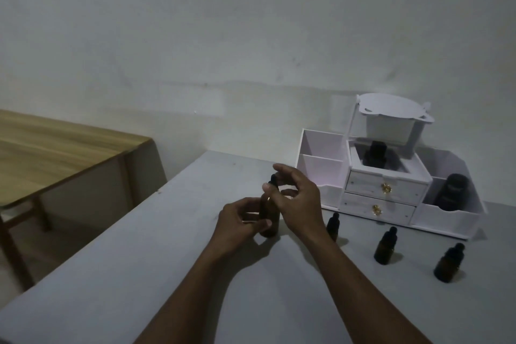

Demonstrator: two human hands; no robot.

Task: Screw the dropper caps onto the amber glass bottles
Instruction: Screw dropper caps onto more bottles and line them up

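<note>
An amber glass bottle (268, 213) stands upright on the grey table (139, 274), near its middle. My left hand (240, 222) grips the bottle's body from the left. My right hand (296, 198) pinches the black dropper cap (273, 180) on its neck with thumb and fingers. Three smaller amber bottles with black dropper caps on stand to the right: one (332, 225) just behind my right wrist, one (385, 246) further right, one (449, 263) nearest the right edge.
A white desk organiser (382, 190) with two small drawers stands at the back right against the wall; it holds a dark jar (374, 158) on top and a dark bottle (449, 191) in its right bin. A wooden table (55, 153) stands to the left.
</note>
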